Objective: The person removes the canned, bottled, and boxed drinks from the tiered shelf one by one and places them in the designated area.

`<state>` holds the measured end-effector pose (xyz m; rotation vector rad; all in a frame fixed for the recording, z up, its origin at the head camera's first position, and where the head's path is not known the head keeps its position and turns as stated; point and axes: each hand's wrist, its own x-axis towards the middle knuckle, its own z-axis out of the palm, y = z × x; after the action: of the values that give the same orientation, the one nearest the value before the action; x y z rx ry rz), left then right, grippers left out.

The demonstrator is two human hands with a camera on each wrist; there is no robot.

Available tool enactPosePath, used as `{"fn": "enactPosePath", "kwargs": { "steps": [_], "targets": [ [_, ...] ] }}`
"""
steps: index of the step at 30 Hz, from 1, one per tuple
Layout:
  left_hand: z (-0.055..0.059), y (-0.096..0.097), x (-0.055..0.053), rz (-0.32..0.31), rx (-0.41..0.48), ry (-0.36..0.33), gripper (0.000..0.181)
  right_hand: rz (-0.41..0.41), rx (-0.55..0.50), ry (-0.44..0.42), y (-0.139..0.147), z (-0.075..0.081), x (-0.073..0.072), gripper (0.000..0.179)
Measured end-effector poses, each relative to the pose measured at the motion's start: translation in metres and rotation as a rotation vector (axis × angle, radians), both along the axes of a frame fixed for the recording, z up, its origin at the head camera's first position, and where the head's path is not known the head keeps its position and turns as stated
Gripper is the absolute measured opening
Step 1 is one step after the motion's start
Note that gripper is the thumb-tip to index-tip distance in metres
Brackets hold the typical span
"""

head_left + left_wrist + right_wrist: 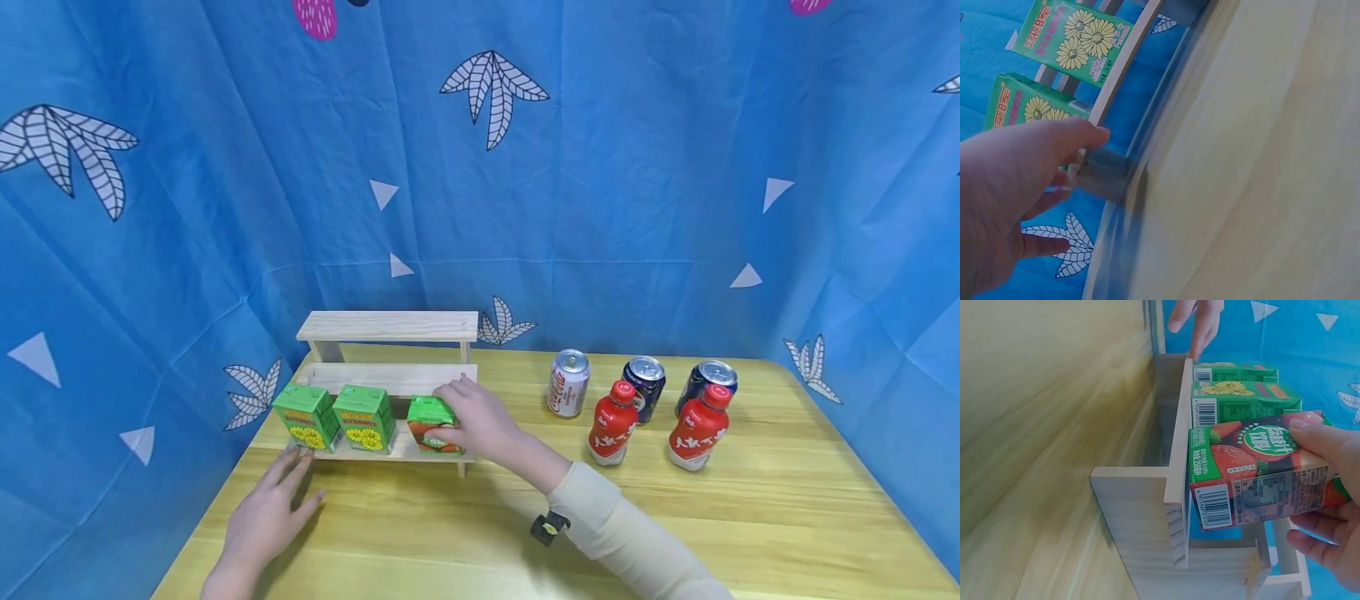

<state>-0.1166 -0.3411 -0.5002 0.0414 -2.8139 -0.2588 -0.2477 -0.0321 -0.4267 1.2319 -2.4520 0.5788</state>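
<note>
My right hand (pixel 480 417) grips a strawberry juice box (pixel 1254 469) from its top end, thumb on one face and fingers on the other. The box's lower end is at the front board of the bottom tier of a small wooden shelf (pixel 390 379), at its right side. Two green chrysanthemum drink boxes (pixel 306 414) stand upright on the same tier, to the left. My left hand (pixel 262 512) has its fingers stretched out, and a fingertip touches the shelf's front left corner. In the left wrist view, these green boxes (pixel 1075 37) appear above the left hand (pixel 1022 181).
Right of the shelf stand a white-and-red cola can (pixel 567 385), two dark blue cans (pixel 645 387) and two red bottles with red caps (pixel 613 425). Everything rests on a wooden table (pixel 420 533). A blue patterned curtain (pixel 600 208) hangs behind and at both sides.
</note>
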Motion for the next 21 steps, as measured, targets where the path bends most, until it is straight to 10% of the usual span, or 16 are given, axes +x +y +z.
{"fn": "enactPosePath", "kwargs": {
  "steps": [21],
  "targets": [
    [0.0,0.0,-0.001,-0.001,-0.011,-0.01,0.067,-0.006,-0.02,0.057,0.048,0.01,0.014,0.049]
  ]
}}
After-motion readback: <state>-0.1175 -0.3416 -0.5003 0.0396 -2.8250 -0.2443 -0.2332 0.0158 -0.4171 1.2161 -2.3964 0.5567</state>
